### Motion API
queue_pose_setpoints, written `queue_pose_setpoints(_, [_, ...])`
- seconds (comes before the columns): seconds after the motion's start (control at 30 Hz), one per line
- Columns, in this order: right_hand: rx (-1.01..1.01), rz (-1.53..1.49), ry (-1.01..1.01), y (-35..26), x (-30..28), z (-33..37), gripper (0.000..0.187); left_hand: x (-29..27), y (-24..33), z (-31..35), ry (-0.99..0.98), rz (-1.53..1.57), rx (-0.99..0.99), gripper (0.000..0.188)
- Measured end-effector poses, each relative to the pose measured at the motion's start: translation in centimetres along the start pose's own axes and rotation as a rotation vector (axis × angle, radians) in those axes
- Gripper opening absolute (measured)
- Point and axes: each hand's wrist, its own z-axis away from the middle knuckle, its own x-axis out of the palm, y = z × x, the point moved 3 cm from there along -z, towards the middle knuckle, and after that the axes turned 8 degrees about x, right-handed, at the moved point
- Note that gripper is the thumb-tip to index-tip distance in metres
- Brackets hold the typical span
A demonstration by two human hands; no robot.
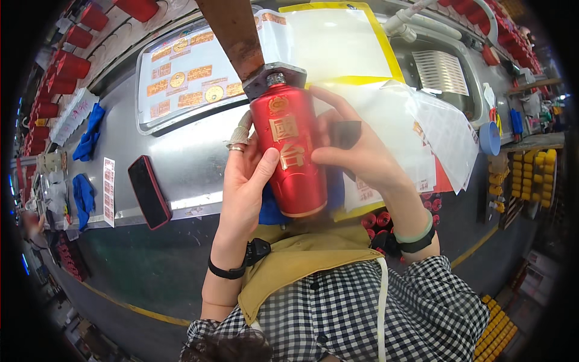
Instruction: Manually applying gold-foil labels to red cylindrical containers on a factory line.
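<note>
So the red bottle (291,130) is up in both hands in front of the chest (bottle is the centre of the clock here), tilted with its neck toward just before 12 and its base toward 5. Gold characters and a round gold emblem run down the side facing the camera.

Left hand (244,172) is clamped on the 9 o'clock side, thumb pressed on the front. One finger has a pale wrap (239,134) on it, plus a ring (236,148). Right hand (365,154) is clamped on the 3 o'clock side, thumb on the front too, index finger stretched up by the shoulder. There's a dark patch (347,134) by that hand, can't tell what it is.

Right at 12, a dark bracket (294,75) on a brown bar (232,36) sits behind the neck; can't tell if they touch.

Around the metal table (123,151): a tray (140,90) of gold and pink stickers at 10, a phone (149,193) between 8 and 9, then a sticker strip (108,192) and two blue cloths out toward 9. Yellow-edged board (338,42) at 1, loose sheets (443,123) at 3, and a blue roll (489,139) just past them. More red bottles (380,221) sit down low between 4 and 5.
</note>
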Motion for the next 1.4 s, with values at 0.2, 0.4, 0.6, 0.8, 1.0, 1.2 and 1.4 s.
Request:
queue_pose_setpoints(0.2, [-0.038, 0.013, -0.028, 0.0, -0.5, 0.3, 0.087, 0.1, -0.3, -0.2, 0.035, -0.02, 0.003, 0.072])
queue_pose_setpoints(0.4, [0.008, 0.094, 0.043, -1.9, -1.5, 1.1, 0.056, 2.4, 0.6, -1.2, 0.061, -0.409, 0.133, 0.074])
queue_pose_setpoints(0.6, [-0.365, 0.494, 0.186, -3.9, -1.3, 1.6, 0.027, 2.1, 0.0, -1.3, -0.005, -0.529, 0.117, 0.087])
queue_pose_setpoints(0.8, [-0.608, 0.816, 0.21, -5.7, -0.5, 1.0, 0.033, 2.0, 1.0, -0.6, -0.092, -0.348, 0.099, 0.089])
queue_pose_setpoints(1.0, [-0.73, 0.788, 0.315, -7.2, -0.4, 1.3, 0.028, 0.8, 0.2, -0.1, -0.05, -0.071, 0.092, 0.066])
queue_pose_setpoints(1.2, [-0.965, 0.984, 0.251, -7.3, 1.1, 1.1, 0.023, 0.1, -0.2, -0.3, 0.009, -0.003, 0.07, 0.058])
queue_pose_setpoints(1.4, [-1.152, 1.165, 0.081, -3.3, 4.6, 3.6, 0.02, 0.2, -0.1, -0.6, -0.044, 0.053, 0.01, 0.061])
